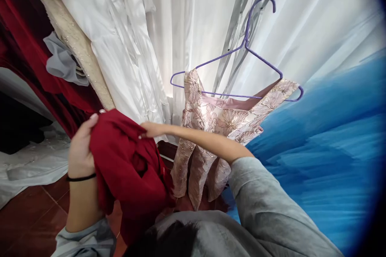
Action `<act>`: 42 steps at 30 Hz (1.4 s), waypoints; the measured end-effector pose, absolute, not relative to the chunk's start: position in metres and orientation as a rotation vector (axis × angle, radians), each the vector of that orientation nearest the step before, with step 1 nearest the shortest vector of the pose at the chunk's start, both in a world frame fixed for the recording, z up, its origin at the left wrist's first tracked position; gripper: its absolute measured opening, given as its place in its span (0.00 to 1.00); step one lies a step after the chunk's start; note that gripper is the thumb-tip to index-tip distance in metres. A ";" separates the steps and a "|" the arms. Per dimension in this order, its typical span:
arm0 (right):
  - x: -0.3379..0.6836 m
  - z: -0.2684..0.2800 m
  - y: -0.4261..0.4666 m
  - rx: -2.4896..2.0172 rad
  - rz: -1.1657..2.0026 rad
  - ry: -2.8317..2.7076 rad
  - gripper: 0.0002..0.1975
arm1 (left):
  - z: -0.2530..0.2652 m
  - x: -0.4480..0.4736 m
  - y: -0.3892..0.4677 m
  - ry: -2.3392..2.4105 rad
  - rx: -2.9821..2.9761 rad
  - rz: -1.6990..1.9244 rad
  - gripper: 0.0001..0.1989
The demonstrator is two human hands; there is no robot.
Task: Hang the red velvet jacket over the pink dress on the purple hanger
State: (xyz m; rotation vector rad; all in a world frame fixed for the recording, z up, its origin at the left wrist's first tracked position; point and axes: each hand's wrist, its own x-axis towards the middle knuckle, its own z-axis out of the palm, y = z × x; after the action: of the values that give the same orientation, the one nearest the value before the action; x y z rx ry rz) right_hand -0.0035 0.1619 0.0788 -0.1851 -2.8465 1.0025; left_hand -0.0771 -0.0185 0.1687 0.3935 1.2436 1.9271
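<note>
A dark red garment (pixel 126 172) hangs in folds between my two hands, its lower part dropping toward the floor. My left hand (pixel 81 148) grips its upper left edge, with the thumb on top and most fingers hidden behind the cloth. At the upper right edge, my right hand (pixel 152 129) pinches the fabric. Whether it is a dress or another kind of clothing cannot be made out. Just beyond my right forearm, a pink floral brocade dress (pixel 232 118) hangs by its straps on a purple hanger (pixel 221 54).
White gowns (pixel 111 48), a beaded beige garment (pixel 75 44) and dark red clothes (pixel 33 44) hang at the left. White curtains (pixel 181 16) cover the back. Blue painted-looking fabric (pixel 325 160) fills the right side. Red-brown tiles (pixel 36 217) form the floor.
</note>
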 end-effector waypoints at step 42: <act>0.297 0.336 0.215 -0.935 0.185 -2.113 0.22 | 0.196 0.035 0.215 2.016 2.454 1.327 0.24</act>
State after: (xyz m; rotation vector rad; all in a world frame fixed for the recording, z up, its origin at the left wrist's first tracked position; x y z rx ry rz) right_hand 0.2974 0.2149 0.3360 -0.9347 -2.1130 0.1846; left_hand 0.0352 0.2151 0.1960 2.4538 2.0160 1.3274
